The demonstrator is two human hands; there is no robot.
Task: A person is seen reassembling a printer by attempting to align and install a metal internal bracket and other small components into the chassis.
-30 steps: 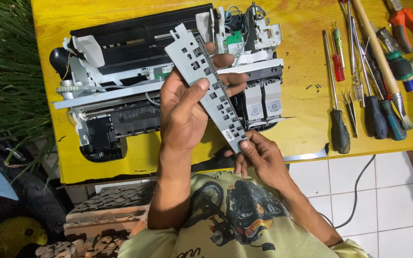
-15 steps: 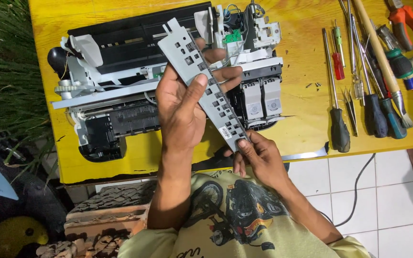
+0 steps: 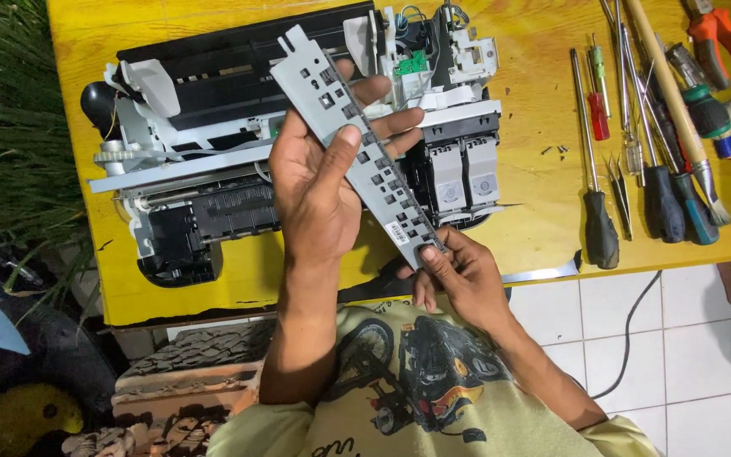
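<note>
My left hand (image 3: 319,190) grips the upper half of a long grey metal bracket (image 3: 323,85) pierced with square holes, thumb on its face and fingers behind. My right hand (image 3: 458,279) pinches the bracket's lower end near a small white sticker. The bracket slants from upper left to lower right above a dismantled printer chassis (image 3: 213,169), black and white, with a green circuit board (image 3: 416,63) and two ink cartridges (image 3: 463,169) showing. The chassis lies on a yellow table (image 3: 535,220).
Several screwdrivers (image 3: 590,161), tweezers (image 3: 619,195), a brush (image 3: 678,110) and orange-handled pliers (image 3: 717,38) lie in a row at the table's right. A few loose screws (image 3: 556,151) sit beside them. Grass is at the left, white floor tiles and a black cable (image 3: 636,330) at lower right.
Both hands and the bracket have shifted slightly left and up in view. The grip on the bracket is the same.
</note>
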